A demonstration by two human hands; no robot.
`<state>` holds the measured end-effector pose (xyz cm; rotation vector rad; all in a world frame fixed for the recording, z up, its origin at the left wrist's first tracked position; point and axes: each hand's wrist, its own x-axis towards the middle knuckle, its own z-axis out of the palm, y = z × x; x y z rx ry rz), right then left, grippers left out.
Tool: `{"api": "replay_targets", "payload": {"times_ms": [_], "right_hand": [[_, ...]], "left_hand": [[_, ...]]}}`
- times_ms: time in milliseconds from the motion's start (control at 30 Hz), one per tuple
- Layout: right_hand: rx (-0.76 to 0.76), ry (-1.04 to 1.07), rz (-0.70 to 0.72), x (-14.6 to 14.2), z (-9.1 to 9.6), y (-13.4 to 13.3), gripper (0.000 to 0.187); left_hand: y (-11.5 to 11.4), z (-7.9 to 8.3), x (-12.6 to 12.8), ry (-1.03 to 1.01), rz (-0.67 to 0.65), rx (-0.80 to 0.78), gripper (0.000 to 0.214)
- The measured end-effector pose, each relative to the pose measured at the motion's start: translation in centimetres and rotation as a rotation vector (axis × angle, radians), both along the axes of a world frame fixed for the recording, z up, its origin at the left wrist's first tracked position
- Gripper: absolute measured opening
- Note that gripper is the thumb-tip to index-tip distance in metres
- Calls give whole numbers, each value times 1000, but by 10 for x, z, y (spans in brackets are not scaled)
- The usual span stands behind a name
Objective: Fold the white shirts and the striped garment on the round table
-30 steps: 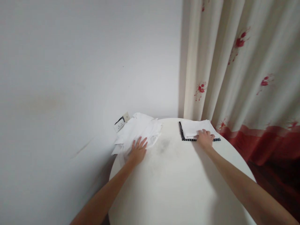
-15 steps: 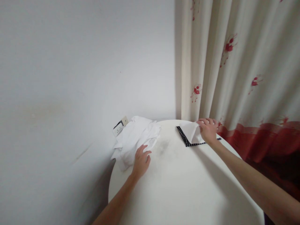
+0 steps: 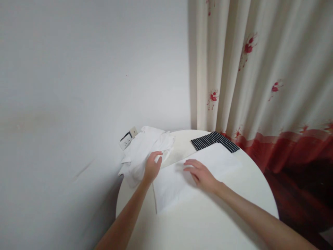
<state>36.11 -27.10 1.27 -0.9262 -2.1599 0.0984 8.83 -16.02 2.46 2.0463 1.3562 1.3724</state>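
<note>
White sheet flat on round table, overlapping striped cloth, beside crumpled white cloth. Right hand above sheet, fingers loosely parted, empty. Left hand half-curled near its corner, seemingly empty; contact unclear from here. Light, flat-palmed strokes outward should suit. No legible labels or writing.

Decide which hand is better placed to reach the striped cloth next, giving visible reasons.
Probably the right hand: it is over the flat white cloth, nearer the striped cloth. The left hand is farther off, beside the crumpled white cloth.
</note>
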Motion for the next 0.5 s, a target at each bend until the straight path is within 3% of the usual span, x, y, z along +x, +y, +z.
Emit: {"api": "replay_targets", "payload": {"times_ms": [100, 200, 300, 400, 500], "right_hand": [[-200, -72, -317, 38, -16, 43, 45], [-418, -305, -469, 71, -22, 75, 46], [-540, -437, -473, 90, -20, 92, 60], [-523, -458, -450, 96, -12, 103, 71], [-479, -479, -434, 94, -1, 108, 53]], "left_hand": [[-17, -25, 18, 389, -141, -139, 30], [-25, -42, 38, 654, -67, -286, 53], [-23, -43, 47, 731, 42, -332, 61], [-20, -36, 48, 752, 38, -307, 55], [-18, -28, 47, 802, 30, -290, 53]]}}
